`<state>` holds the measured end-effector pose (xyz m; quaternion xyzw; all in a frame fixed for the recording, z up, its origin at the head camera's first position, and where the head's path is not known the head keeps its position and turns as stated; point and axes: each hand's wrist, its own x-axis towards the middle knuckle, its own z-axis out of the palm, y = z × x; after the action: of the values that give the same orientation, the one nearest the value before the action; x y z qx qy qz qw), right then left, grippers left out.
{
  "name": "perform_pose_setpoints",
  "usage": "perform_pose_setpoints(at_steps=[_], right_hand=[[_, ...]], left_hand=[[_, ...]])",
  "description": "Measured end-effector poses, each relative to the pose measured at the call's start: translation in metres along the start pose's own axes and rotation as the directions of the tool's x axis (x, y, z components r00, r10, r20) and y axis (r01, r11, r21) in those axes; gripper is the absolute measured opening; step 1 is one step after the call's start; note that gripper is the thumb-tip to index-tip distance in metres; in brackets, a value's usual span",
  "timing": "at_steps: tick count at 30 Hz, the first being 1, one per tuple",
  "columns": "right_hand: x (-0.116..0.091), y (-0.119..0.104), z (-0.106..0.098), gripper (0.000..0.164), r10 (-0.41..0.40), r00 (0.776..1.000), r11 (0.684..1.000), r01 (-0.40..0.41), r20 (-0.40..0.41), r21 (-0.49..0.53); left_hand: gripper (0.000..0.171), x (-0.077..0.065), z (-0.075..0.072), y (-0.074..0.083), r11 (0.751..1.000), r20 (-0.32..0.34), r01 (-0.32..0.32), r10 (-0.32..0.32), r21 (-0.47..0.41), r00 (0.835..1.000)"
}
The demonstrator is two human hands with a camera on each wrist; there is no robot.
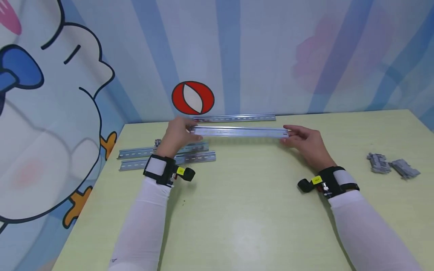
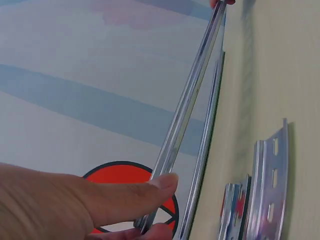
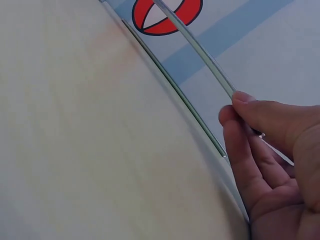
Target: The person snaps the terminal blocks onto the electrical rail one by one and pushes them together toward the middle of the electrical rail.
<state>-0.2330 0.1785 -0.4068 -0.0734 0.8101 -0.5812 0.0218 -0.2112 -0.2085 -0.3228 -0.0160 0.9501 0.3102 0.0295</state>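
Observation:
A shiny metal DIN rail (image 1: 240, 131) is held level above the far part of the table by both hands. The left hand (image 1: 176, 136) pinches its left end; in the left wrist view the thumb (image 2: 145, 197) presses along the rail (image 2: 186, 107). At the other end, the right hand (image 1: 306, 146) pinches it between thumb and fingertips, seen also from the right wrist, where the rail (image 3: 205, 55) slants away. Behind it, another DIN rail (image 1: 237, 118) lies along the wall. Two slotted rails, a rear one (image 1: 135, 153) and a front one (image 1: 200, 157), lie beneath the left forearm.
Two grey plastic modules, one on the left (image 1: 378, 163) and one on the right (image 1: 405, 169), lie at the table's right. A small dark part (image 1: 157, 143) sits by the left wrist. A painted wall (image 1: 264, 56) rises behind the pale table (image 1: 251, 210).

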Motion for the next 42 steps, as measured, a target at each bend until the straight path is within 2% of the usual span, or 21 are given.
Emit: perform_pose_setpoints(at_steps=[3,6,10,14,17,20,27,33,35,37,40,42], right_hand=[[-0.013,0.001,-0.007,0.062,0.023,0.999,0.998,-0.020,0.049,-0.062],[-0.029,0.000,-0.017,0.058,0.021,0.995,0.990,-0.008,0.093,-0.138],[-0.053,0.001,-0.036,0.043,-0.042,0.987,0.961,0.083,0.157,-0.264],[-0.072,0.002,-0.052,0.035,-0.135,0.963,0.914,0.212,0.232,-0.347],[-0.078,0.004,-0.056,0.038,-0.188,0.939,0.885,0.289,0.287,-0.364],[-0.078,0.005,-0.056,0.036,-0.204,0.924,0.870,0.323,0.323,-0.373],[-0.079,0.004,-0.054,0.032,-0.181,0.915,0.851,0.329,0.361,-0.409],[-0.077,-0.001,-0.055,0.035,-0.169,0.901,0.835,0.346,0.399,-0.428],[-0.076,-0.005,-0.058,0.037,-0.146,0.914,0.830,0.321,0.379,-0.455],[-0.077,-0.011,-0.063,0.038,-0.117,0.946,0.829,0.260,0.302,-0.495],[-0.081,-0.021,-0.076,0.036,-0.140,0.985,0.797,0.170,0.098,-0.579],[-0.084,-0.025,-0.089,0.035,-0.170,0.984,0.755,0.094,-0.055,-0.648]], left_hand=[[0.047,-0.018,-0.006,-0.002,0.995,0.036,-0.070,0.068,0.070,0.997],[0.045,-0.041,-0.007,-0.003,0.979,0.065,-0.153,0.146,0.132,0.987],[0.047,-0.071,0.000,-0.004,0.961,0.093,-0.232,0.220,0.149,0.971],[0.047,-0.093,0.014,-0.006,0.950,0.129,-0.275,0.257,0.150,0.958],[0.045,-0.101,0.024,-0.010,0.925,0.154,-0.321,0.293,0.202,0.944],[0.043,-0.105,0.031,-0.014,0.904,0.168,-0.348,0.313,0.247,0.935],[0.045,-0.114,0.041,-0.020,0.904,0.179,-0.342,0.303,0.256,0.936],[0.040,-0.119,0.042,-0.018,0.904,0.154,-0.338,0.306,0.262,0.939],[0.041,-0.121,0.043,-0.017,0.904,0.148,-0.334,0.304,0.268,0.941],[0.045,-0.123,0.044,-0.016,0.898,0.141,-0.332,0.303,0.290,0.942],[0.059,-0.131,0.046,-0.014,0.889,0.142,-0.335,0.305,0.311,0.942],[0.072,-0.137,0.048,-0.014,0.879,0.167,-0.355,0.316,0.319,0.934]])
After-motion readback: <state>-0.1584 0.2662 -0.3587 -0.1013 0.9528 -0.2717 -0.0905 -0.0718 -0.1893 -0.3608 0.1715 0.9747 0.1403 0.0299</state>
